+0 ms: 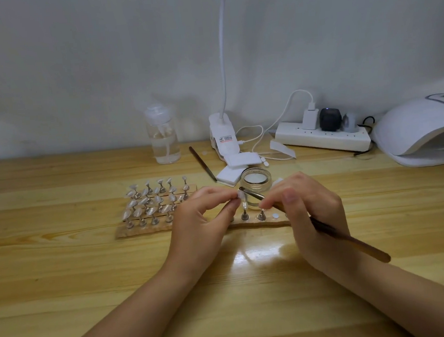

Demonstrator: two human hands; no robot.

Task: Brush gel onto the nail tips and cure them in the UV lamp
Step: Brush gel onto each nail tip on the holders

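Nail tips (149, 200), pale and glossy, sit tilted on small metal pegs at the left end of a long cork-coloured holder board (143, 231) lying on the pale, varnished pine worktop (64, 273); they stand in roughly three rows, too crowded to count exactly. Behind them stands one clear plastic pump bottle (163, 135), about half full of clear liquid. A second, thin dark brush (202, 164) lies slanted on the wood nearby.

The left hand (201, 223) pinches a single nail tip (241, 194) between thumb and fingertips above the board. Just beneath it two bare metal pegs (253, 215) stand on the board. The right hand (312, 214) grips a brown brush (354, 241) like a pen, its tip touching the held nail tip. Directly behind the hands sits one small round glass jar (256, 184), open, and white square pads (238, 164) are stacked beside it.

At the wall a white clip-on lamp base (223, 133) carries a red-printed label too small to read, its flexible neck rising upward. To its right a white power strip (322, 137) holds three plugs: white, black and grey. At the far right edge stands the domed, smooth white UV lamp (422, 131), its opening facing the worktop.
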